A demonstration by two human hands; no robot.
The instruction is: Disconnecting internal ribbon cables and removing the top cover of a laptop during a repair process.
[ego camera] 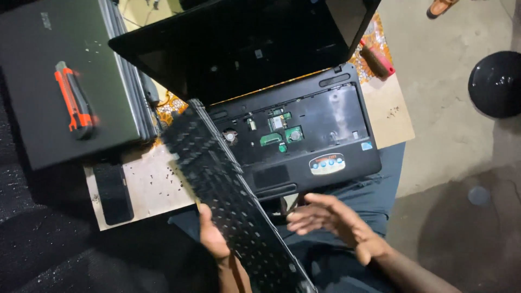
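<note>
Your left hand (213, 239) grips the lifted keyboard (228, 190) from beneath, tilting it off the laptop (304, 135) | right hand (331, 220) open, empty, just beside the keyboard edge | laptop on board (388, 116) over your lap, utility knife (74, 100) on closed laptop (65, 81) at left

Bare concrete floor (450, 108) (dim light)
</note>
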